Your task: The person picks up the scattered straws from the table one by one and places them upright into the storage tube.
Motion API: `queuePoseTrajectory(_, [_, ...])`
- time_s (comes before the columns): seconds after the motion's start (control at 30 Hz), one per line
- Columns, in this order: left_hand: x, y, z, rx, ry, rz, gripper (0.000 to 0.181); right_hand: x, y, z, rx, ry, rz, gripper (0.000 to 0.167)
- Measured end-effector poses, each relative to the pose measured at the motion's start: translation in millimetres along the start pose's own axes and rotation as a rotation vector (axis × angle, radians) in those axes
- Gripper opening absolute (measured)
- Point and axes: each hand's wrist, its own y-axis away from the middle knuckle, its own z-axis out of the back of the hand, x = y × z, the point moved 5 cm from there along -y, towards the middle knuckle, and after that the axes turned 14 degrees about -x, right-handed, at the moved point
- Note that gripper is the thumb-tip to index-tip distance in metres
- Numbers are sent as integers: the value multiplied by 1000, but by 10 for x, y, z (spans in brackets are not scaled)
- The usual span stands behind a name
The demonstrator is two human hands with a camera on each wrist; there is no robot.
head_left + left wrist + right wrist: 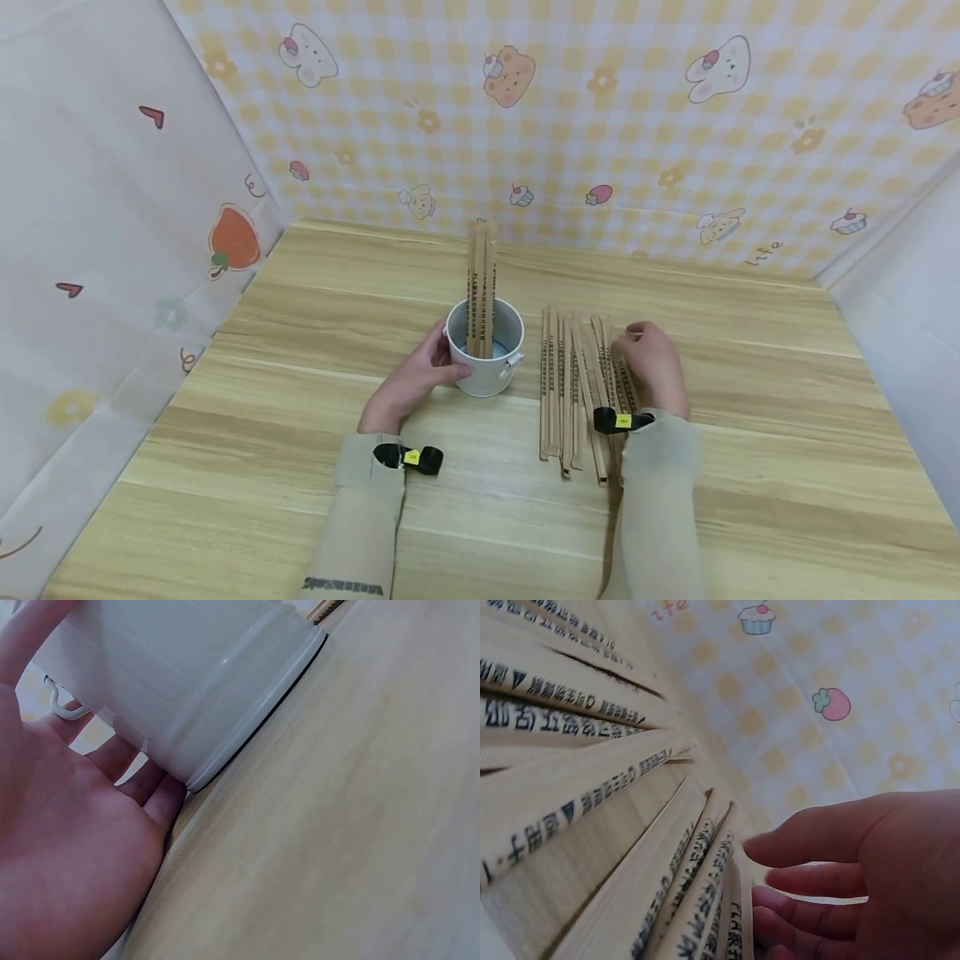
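I find the left hand (411, 379) gripping the pail (480, 382), several wrapped straws (481, 283) standing inside. Many loose straws (552, 392) lie outside, beside the right hand (654, 362), its fingers parted, apparently empty.

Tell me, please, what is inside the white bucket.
Slim brown paper packets stand in the white bucket, their tops above its rim. Its front wall hides their lower ends.

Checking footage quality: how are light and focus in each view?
Head: fairly even light, a pale sheen on the tabletop before the bucket; left wrist: dimmer, a thin highlight on the bucket's ridge, tabletop grain soft; right wrist: print on the sticks blurs toward the upper left corner.
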Motion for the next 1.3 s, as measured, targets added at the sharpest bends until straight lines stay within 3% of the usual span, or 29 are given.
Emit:
queuePoseTrajectory(0.33, [-13, 11, -7, -2, 1, 8, 84, -29, -2, -57, 11, 67, 10, 30])
queuePoseTrajectory(0.67, [8, 5, -1, 1, 7, -4, 84, -25, 10, -35, 26, 77, -2, 31])
queuePoseTrajectory(1.0, [10, 3, 2, -3, 1, -8, 82, 38, 29, 97, -42, 91, 17, 30])
queuePoseTrajectory(1.3, [-4, 10, -9, 0, -2, -8, 82, 417, 143, 455, -207, 25, 119, 34])
